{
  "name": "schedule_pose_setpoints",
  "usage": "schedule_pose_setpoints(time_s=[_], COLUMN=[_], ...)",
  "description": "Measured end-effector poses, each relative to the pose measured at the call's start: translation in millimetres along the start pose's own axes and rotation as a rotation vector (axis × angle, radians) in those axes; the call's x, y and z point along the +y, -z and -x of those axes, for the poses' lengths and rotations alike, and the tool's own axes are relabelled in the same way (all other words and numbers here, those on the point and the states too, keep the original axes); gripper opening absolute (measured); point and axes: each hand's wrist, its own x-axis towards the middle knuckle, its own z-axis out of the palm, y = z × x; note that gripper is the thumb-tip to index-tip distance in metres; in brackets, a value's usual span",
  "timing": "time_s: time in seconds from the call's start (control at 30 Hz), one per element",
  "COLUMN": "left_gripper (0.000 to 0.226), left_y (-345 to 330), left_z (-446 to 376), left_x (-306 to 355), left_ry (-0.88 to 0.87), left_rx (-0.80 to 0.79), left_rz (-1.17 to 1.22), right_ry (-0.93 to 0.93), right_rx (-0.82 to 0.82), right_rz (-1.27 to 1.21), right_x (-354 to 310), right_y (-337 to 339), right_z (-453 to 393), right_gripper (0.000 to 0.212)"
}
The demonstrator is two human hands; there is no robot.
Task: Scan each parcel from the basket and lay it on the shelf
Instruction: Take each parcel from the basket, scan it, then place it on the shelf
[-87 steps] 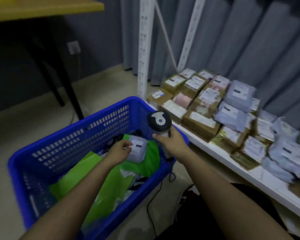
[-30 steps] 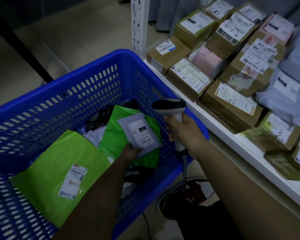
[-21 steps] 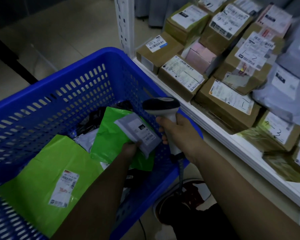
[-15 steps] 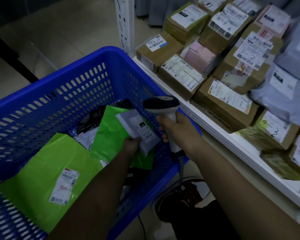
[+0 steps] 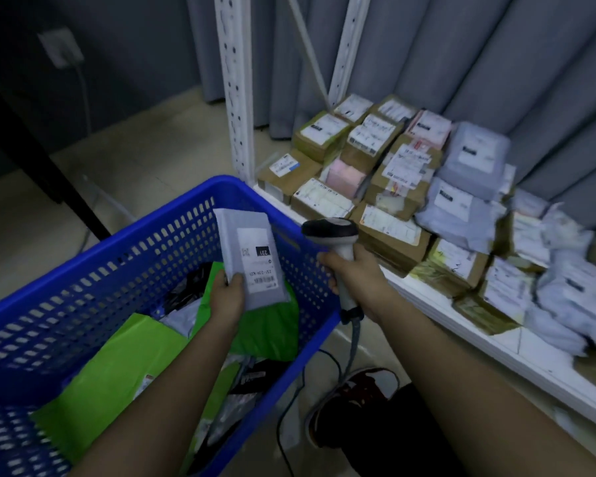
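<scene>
- Left hand (image 5: 227, 297): fingers curled round the lower edge of a grey parcel (image 5: 250, 256), thumb on its face. The parcel stands nearly upright above the basket, white label toward the camera.
- Right hand (image 5: 353, 275): fingers wrapped round the handle of a barcode scanner (image 5: 331, 232). The dark scanner head sits just to the right of the grey parcel, not touching it.
- A cable (image 5: 351, 352) hangs from the base of the scanner handle down to the floor.
- Blue basket (image 5: 124, 256): below both hands, perforated walls. Inside lie green parcels (image 5: 117, 373) and darker bags.
- Shelf (image 5: 479, 342): white, low, just right of the basket. It carries brown boxes (image 5: 389, 235) and grey bags (image 5: 461, 215), labels up, closely packed.
- White perforated upright (image 5: 236, 87) stands at the shelf corner; grey curtain (image 5: 461, 56) behind.
</scene>
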Motion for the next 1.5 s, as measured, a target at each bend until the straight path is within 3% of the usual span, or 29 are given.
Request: schedule_pose_setpoints(time_s=[0.07,0.17,0.27,0.4,0.57,0.8,0.9,1.03,1.2,1.27,1.33,1.43,1.5], left_gripper=[0.037,0.05,0.045,0.044,0.037,0.037,0.035,0.042,0.072,0.094,0.103,0.054,0.035], left_y=[1,3,-3,-26,-70,-130,-151,-175,-203,-210,-216,-233,-248], left_z=[22,50,80,126,212,298,319,343,348,344,341,331,320], left_x=[24,58,100,152,199,224,221,212,190,180,170,142,123], left_ry=[-0.168,-0.466,-0.668,-0.974,-1.311,-1.463,-1.436,-1.469,-1.519,-1.317,-0.955,-0.555,-0.468], left_rx=[-0.005,0.006,-0.072,-0.217,-0.107,-0.313,-0.445,-0.465,-0.288,-0.294,-0.522,-0.994,-1.041], left_rz=[-0.026,-0.127,-0.275,-0.607,-1.058,-1.052,-1.024,-1.036,-0.882,-0.658,-0.484,-0.39,-0.369], right_ry=[0.07,0.151,0.261,0.428,0.539,0.453,0.416,0.333,0.271,0.238,0.204,0.196,0.18], right_rx=[0.073,0.199,0.341,0.492,0.555,0.599,0.607,0.609,0.628,0.706,0.768,0.799,0.797], right_rz=[0.036,-0.007,-0.111,-0.206,-0.1,-0.031,-0.009,0.026,-0.1,-0.236,-0.438,-0.579,-0.563], right_x=[-9,-26,-49,-82,-98,-60,-39,-11,19,31,44,58,69], right_y=[16,43,70,106,148,204,229,255,276,285,295,309,315], right_z=[21,53,83,125,173,210,223,230,233,229,222,214,208], right_gripper=[0.017,0.017,0.021,0.033,0.045,0.06,0.06,0.058,0.042,0.039,0.045,0.044,0.044])
